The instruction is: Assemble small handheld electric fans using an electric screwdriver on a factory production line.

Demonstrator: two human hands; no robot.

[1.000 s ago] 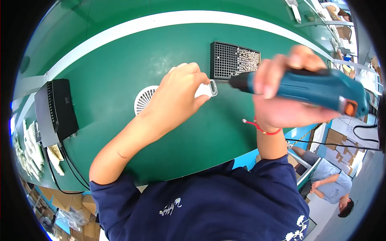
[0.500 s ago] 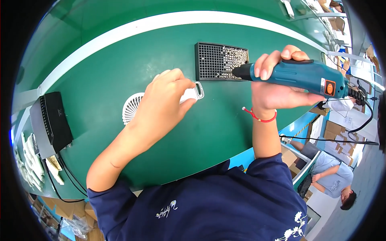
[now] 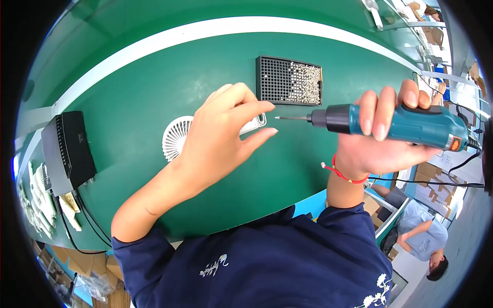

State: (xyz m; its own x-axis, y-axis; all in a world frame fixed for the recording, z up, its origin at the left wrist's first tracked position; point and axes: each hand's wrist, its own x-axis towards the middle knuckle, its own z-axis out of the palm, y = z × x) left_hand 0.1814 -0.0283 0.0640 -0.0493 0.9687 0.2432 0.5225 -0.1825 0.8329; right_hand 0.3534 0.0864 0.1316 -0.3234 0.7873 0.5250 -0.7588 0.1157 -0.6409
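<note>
My right hand (image 3: 382,128) is wrapped round a teal electric screwdriver (image 3: 418,128) with a black nose. Its thin bit (image 3: 292,118) points left, and a small bright bit of metal shows at the tip, too small to name surely. Over a white fan-shaped piece with a slotted round head (image 3: 177,137), my left hand (image 3: 218,128) has thumb and forefinger spread apart, either side of the bit's line. The piece's looped handle end (image 3: 261,120) shows between those fingers; the palm hides its middle. Beyond the hands lies a black screw tray (image 3: 275,79) of small holes, its right part heaped with screws (image 3: 308,84).
A black box-shaped device (image 3: 77,146) with cables stands on the green table (image 3: 128,108) at the left. White slotted pieces (image 3: 41,200) are piled beyond it. A white strip (image 3: 226,25) crosses the table's far side. Another person (image 3: 423,231) is at the right.
The screwdriver has drawn back from the tray, rightward and nearer, baring its bit. My left thumb and forefinger have spread off the handle. Tray and white piece appear slightly farther right in view.
</note>
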